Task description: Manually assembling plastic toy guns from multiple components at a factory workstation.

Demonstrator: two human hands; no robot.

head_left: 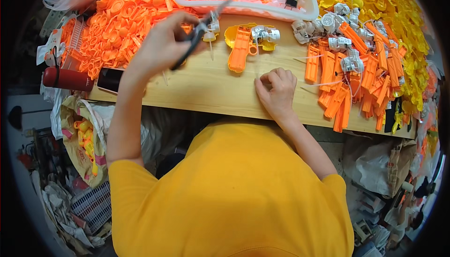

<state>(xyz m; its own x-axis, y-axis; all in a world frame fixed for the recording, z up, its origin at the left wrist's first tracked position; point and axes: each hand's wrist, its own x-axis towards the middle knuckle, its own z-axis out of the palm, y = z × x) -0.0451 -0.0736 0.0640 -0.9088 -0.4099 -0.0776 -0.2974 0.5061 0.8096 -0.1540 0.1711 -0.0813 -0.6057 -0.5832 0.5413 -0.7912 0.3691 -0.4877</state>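
- Near the middle of the wooden table (211, 86), the yellow shell (230, 37) lies open side up, probably so the orange case (241, 48) and white unit (266, 34) inside are reachable
- Left hand (169, 45) grasps a blurred dark-handled tool (192, 46)
- Right hand (279, 88) rests curled, perhaps for steadiness; whether it pinches the pale strip (257, 62), I cannot tell

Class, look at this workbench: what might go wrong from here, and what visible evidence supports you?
1. The long dark hand tool in the left hand, blurred here, might catch nearby parts if it slips.
2. Orange trough-shaped parts heaped at the table's front edge could slide off if bumped.
3. The white mechanism at the open yellow shell may shift if knocked, since neither hand holds it.
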